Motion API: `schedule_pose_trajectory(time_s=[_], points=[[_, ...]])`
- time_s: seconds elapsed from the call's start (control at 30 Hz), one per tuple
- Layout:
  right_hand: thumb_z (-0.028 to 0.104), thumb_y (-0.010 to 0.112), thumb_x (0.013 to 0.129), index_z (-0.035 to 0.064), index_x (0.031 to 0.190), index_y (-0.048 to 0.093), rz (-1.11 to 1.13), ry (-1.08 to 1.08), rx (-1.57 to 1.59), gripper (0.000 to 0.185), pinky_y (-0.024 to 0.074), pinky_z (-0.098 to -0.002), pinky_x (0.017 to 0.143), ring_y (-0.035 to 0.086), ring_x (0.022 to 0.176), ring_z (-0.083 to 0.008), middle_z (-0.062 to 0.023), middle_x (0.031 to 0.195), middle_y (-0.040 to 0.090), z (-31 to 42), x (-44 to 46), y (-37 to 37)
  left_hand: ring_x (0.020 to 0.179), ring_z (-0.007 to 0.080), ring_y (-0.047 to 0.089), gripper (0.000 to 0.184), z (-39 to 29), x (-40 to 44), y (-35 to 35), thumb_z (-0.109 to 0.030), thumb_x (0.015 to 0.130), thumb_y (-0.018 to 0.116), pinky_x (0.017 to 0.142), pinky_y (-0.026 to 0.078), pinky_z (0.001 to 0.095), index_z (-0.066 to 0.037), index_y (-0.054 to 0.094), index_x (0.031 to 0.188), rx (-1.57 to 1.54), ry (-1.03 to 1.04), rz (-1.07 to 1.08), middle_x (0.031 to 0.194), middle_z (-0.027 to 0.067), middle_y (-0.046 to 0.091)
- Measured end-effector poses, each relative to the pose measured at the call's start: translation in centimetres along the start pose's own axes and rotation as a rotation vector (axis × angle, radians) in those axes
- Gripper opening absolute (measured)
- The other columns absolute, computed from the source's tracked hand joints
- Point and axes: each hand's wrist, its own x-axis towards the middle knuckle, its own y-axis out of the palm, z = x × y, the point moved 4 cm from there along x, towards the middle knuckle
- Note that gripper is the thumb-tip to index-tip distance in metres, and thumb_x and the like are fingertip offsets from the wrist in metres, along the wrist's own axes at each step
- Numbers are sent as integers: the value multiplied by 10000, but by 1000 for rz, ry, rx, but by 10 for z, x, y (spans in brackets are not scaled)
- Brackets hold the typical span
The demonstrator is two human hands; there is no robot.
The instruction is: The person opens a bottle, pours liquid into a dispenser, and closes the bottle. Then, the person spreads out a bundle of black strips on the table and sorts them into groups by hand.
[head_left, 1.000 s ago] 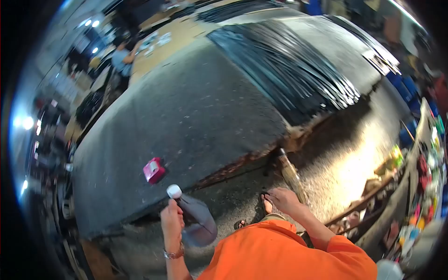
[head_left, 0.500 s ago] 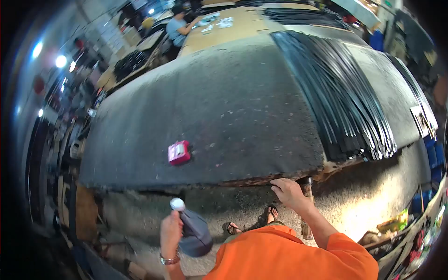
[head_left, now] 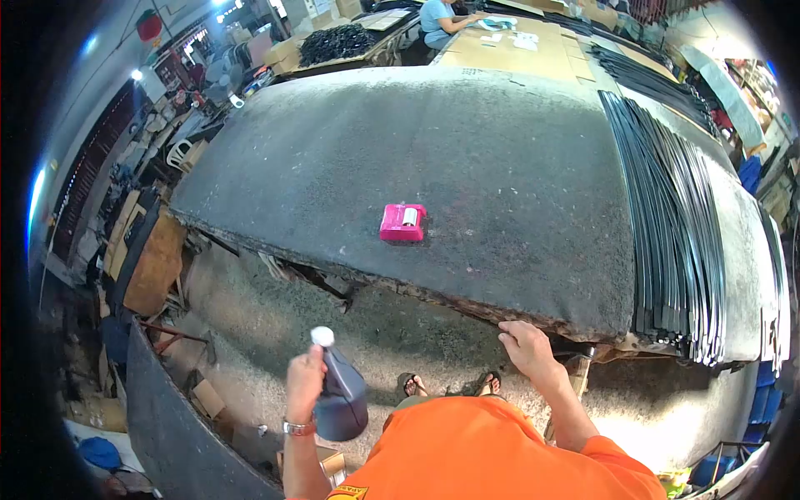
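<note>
Bottle (head_left: pixel 342 408), dark, white cap (head_left: pixel 322 336): lower left of frame, gripped near the neck by the left hand (head_left: pixel 306 383); could drop if that hold (one-handed) loosens. Right hand (head_left: pixel 530 350): right of centre, half-open, apparently empty, beside the table (head_left: pixel 517 175).

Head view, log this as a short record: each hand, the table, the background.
left hand: grips dark bottle near its neck, white cap up
right hand: holds nothing visible, by the table's front edge; contact unclear
table: pink object near the middle, black strips at image right
background: person in blue beside a cardboard-covered surface
</note>
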Motion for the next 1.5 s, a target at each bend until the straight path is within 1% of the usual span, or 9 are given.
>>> schedule_pose_trajectory(time_s=[0.2,0.33,0.43,0.7,0.87,0.97,1.0,1.13,1.5], points=[[180,669,928,28,1153,706,102,-100,-80,274,532,-460,899,667,1065,-368,-173,1108,717,18,22,24,464,59,387,542,-17,-11,-49,-495,1071,509,438,343,268,-78,546,728,-582,111,-192,554,-49,420],[170,672,927,24,1155,709,70,-110,-15,274,536,-450,918,676,1065,-366,-176,1134,719,35,17,20,469,62,400,549,-9,1,-33,-490,1070,509,438,347,265,-67,547,723,-383,-36,16,565,-41,445],[158,675,925,23,1158,711,-15,-33,12,272,537,-439,935,681,1079,-364,-179,1146,719,15,0,23,468,63,405,553,-15,8,-27,-492,1068,509,443,346,264,-63,552,723,-263,29,61,562,-43,443],[115,671,946,5,1199,688,94,94,8,276,549,-379,891,708,1015,-308,-175,1116,723,-21,-33,27,485,62,379,577,-38,13,-23,-537,1074,472,473,327,256,-68,561,750,-598,76,121,575,-52,427],[106,658,952,1,1211,680,63,52,-8,280,546,-379,888,705,1017,-316,-175,1103,720,-9,-31,21,562,53,417,674,-77,23,-3,-630,1061,403,536,354,245,-34,626,838,-782,124,197,614,-56,461],[132,664,943,25,1184,696,35,123,40,266,535,-407,922,683,1068,-349,-171,1128,718,2,-33,14,596,73,452,646,-114,27,7,-639,1042,448,589,395,267,-47,635,864,-773,180,302,625,-48,484],[128,674,935,27,1178,698,9,110,60,264,540,-410,911,686,1061,-352,-170,1123,720,4,-36,12,630,65,480,457,-127,29,12,-482,1046,570,610,395,251,-48,637,919,-797,192,403,678,-52,524],[120,694,919,28,1145,705,-79,106,78,244,552,-418,881,697,1025,-355,-173,1080,723,3,-50,7,692,65,542,129,-187,18,40,-156,950,693,633,402,240,-49,652,1009,-661,348,476,799,-34,597],[67,680,948,-9,1179,687,-195,166,158,243,554,-356,816,716,989,-298,-169,1080,726,33,-70,-43,768,130,615,183,-274,30,174,-150,986,629,716,471,270,-4,619,1096,-988,391,722,868,20,622]])
